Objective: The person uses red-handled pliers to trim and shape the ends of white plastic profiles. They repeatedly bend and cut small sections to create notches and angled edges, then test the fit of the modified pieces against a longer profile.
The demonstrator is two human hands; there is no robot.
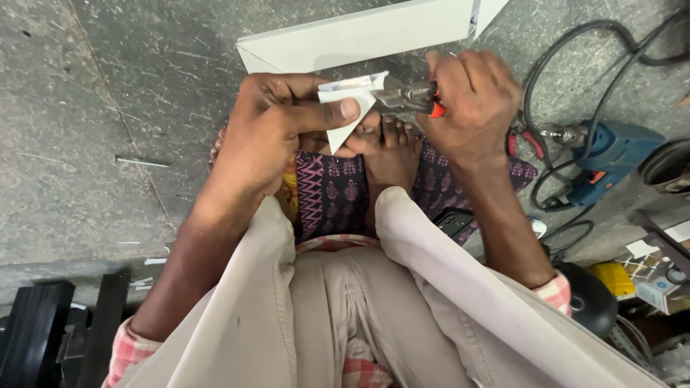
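The left hand (277, 122) is closed on a small white triangular piece of sheet material (350, 108), with the thumb pressed flat on its face and the other fingers curled behind it. The right hand (471, 100) is closed around the red-handled metal pliers (410, 97), and the tip of the pliers touches the upper right edge of the white piece (whether the pliers really bite on it, I cannot tell). The two hands are near together, just above the person's bare feet (384, 147), and the white piece hangs between them, its point directed down toward the toes.

Under the feet lies a purple patterned cloth (334, 194) on the grey concrete floor (108, 144). The knees in beige trousers (359, 302) fill the lower part of the view. Beyond the hands, a long white angled profile (359, 36) lies on the floor. To the right, well apart from the right hand, a blue electric drill (611, 154) rests with its black cable (575, 43) curling around it. At the lower left corner some black bars (43, 338) stand.
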